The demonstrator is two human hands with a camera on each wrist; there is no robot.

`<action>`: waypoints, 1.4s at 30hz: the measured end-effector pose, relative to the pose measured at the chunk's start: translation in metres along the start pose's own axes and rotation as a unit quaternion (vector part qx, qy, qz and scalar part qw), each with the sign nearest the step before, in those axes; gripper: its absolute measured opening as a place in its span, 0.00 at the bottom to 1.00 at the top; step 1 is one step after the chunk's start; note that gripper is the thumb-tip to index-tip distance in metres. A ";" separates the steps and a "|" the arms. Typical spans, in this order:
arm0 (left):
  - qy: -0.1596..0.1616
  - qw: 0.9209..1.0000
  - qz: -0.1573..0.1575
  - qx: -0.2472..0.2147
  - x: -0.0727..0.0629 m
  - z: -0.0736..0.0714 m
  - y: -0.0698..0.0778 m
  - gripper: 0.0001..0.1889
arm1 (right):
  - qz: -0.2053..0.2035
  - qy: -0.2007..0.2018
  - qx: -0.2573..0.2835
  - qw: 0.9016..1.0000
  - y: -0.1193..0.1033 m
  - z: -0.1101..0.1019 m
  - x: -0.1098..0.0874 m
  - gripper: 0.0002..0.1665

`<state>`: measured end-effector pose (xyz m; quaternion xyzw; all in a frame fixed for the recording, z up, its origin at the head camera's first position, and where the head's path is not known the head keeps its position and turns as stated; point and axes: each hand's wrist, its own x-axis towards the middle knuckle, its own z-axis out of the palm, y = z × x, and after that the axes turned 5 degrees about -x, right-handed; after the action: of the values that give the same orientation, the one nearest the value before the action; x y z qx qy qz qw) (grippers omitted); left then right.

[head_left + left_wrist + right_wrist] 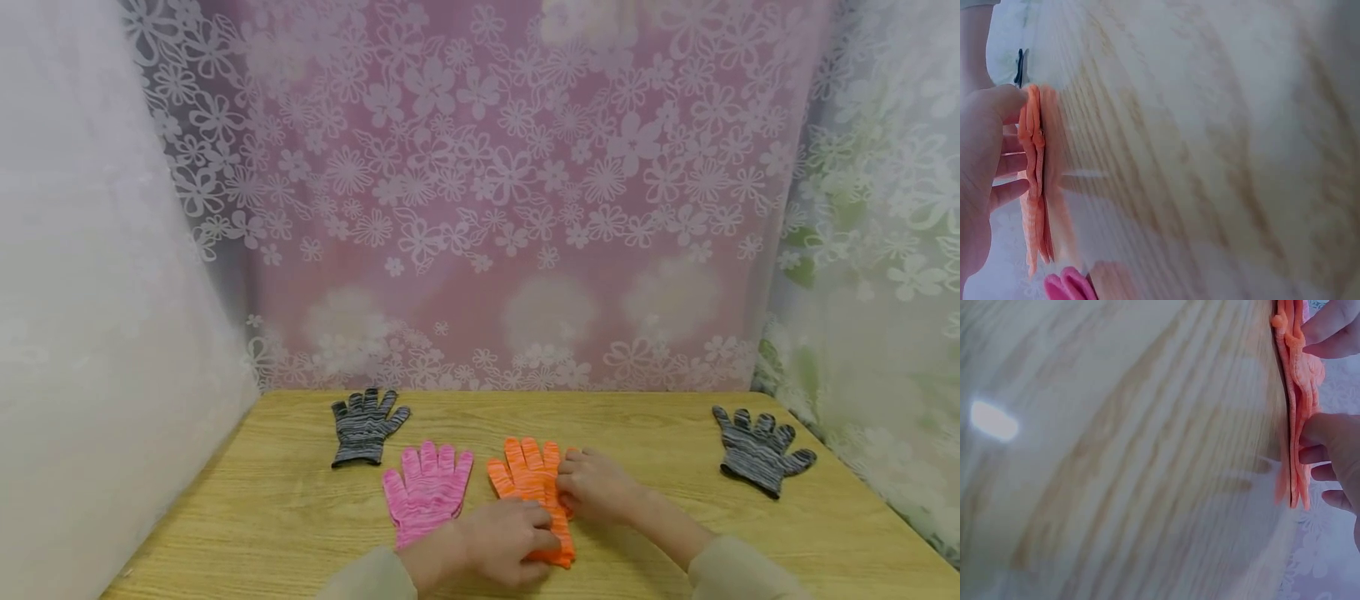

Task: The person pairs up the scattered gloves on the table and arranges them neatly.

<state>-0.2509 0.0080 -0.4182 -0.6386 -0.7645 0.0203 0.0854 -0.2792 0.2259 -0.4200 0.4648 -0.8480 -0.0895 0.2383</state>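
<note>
A pair of orange knit gloves (531, 477) lies flat in a stack near the table's front, fingers pointing away. My left hand (504, 537) rests over the cuff end, its loosely bent fingers touching the fabric. At the right edge, close to the glove fingers, my right hand (600, 487) touches the orange knit with its fingertips. Both wrist views show the layered orange gloves (1034, 162) edge-on against the tabletop. Pink knit gloves (429, 492) lie just left of the orange ones, their cuff partly hidden by my left forearm.
One grey-black knit glove (362, 429) lies at the table's back left, another grey-black glove (757, 450) at the right. The wooden table (645, 425) is bordered by a flowered pink curtain (510, 208) behind and pale sheets on both sides.
</note>
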 end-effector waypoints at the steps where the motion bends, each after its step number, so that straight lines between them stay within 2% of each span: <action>1: 0.003 1.000 -0.006 -0.002 -0.001 -0.001 0.000 0.14 | -0.001 -0.002 0.001 1.000 0.000 0.000 -0.001 0.08; 5: 0.020 1.000 -0.024 0.001 -0.004 -0.002 -0.003 0.13 | 0.002 -0.021 0.017 1.000 0.002 -0.002 -0.003 0.08; 10: -0.003 1.000 -0.019 0.009 -0.003 0.000 -0.004 0.15 | 0.030 -0.053 0.042 0.997 0.003 -0.003 -0.005 0.09; 15: -0.020 1.000 -0.022 0.006 -0.002 0.000 -0.003 0.15 | 0.044 -0.050 0.044 0.997 0.001 -0.002 -0.007 0.10; 21: -0.011 1.000 -0.017 0.014 0.000 -0.001 -0.001 0.11 | 0.049 -0.038 0.074 0.995 -0.001 -0.004 -0.009 0.09; 25: 0.001 1.000 -0.012 0.019 0.005 0.000 0.002 0.08 | 0.058 -0.040 0.121 0.990 -0.001 -0.006 -0.010 0.06; 32: 0.003 1.000 -0.020 -0.015 0.010 -0.001 0.005 0.04 | 0.079 -0.068 0.186 0.977 0.004 -0.006 -0.010 0.05; 38: 0.028 1.000 0.003 -0.010 0.008 -0.005 0.003 0.03 | 0.077 -0.069 0.192 0.976 0.005 -0.006 -0.008 0.06; 42: 0.025 0.999 0.020 0.012 0.006 -0.004 0.002 0.04 | 0.080 -0.075 0.195 0.975 0.004 -0.007 -0.007 0.06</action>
<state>-0.2490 0.0145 -0.4139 -0.6528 -0.7491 0.0149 0.1117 -0.2758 0.2344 -0.4144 0.4252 -0.8989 0.0617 0.0852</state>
